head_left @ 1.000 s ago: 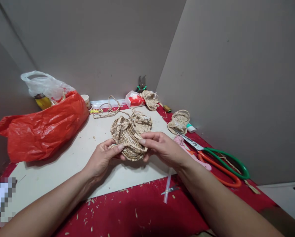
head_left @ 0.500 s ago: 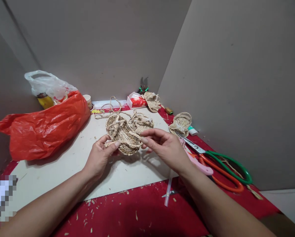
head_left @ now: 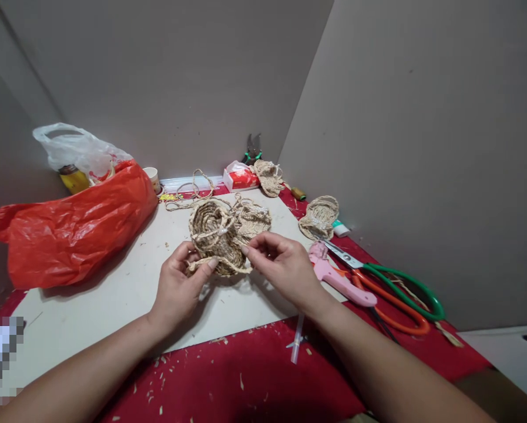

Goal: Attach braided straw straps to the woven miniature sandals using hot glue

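Note:
A small woven straw sandal [head_left: 209,223] is held up over the white board, its rounded end pointing away from me. My left hand [head_left: 179,288] grips its near left edge, thumb pressed on a braided straw strap. On the other side, my right hand [head_left: 285,267] pinches the sandal's right edge or a straw strand there between thumb and forefinger; the fingertips partly hide which. Just behind lies a second straw sandal [head_left: 255,218], partly covered by the held one.
More straw sandals [head_left: 269,178] [head_left: 319,217] lie at the back and right. A pink-handled glue gun [head_left: 345,286] and large scissors [head_left: 378,276] rest by my right arm. Left stands a red plastic bag [head_left: 82,229]. Straw scraps litter the red cloth [head_left: 219,382] before the white board [head_left: 108,305].
The held sandal has tilted, showing more of its rounded end. My right hand has closed in a little to the left along its edge. The whole view has shifted slightly.

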Available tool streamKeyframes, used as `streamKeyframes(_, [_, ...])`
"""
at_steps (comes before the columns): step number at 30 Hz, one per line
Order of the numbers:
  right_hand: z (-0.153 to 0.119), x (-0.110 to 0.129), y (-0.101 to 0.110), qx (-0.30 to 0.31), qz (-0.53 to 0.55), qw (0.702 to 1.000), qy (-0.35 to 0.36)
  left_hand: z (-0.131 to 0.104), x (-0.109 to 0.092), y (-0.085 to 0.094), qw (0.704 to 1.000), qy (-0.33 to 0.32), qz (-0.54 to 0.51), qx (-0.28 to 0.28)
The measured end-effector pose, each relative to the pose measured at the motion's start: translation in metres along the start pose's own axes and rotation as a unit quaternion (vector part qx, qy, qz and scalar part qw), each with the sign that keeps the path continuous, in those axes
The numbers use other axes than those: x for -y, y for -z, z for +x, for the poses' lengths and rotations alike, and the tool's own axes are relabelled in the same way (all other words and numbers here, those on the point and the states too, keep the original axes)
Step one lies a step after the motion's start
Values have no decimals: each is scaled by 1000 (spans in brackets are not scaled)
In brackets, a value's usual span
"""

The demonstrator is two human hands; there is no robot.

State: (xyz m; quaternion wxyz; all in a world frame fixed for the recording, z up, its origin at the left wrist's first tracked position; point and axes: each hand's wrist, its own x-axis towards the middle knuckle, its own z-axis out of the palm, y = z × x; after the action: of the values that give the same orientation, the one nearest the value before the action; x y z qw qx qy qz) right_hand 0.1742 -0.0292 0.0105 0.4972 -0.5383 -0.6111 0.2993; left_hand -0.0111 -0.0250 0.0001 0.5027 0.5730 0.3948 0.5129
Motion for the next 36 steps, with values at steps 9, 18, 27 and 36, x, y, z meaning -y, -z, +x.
streamKeyframes(9, [-4,-4,-4,-12,-66,995,70,-3,1,0,986,-86,146,-10])
streamKeyframes(18, [-2,2,0,36,-46,998,38,-6,2,-2,995,-52,89,-2])
streamKeyframes(27, [6,2,4,34,70,996,-38,-7,0,-2,992,-71,99,15])
streamKeyframes(36, [-3,6,-9,4,135,986,-100,-3,-7,-5,987,78,-101,94])
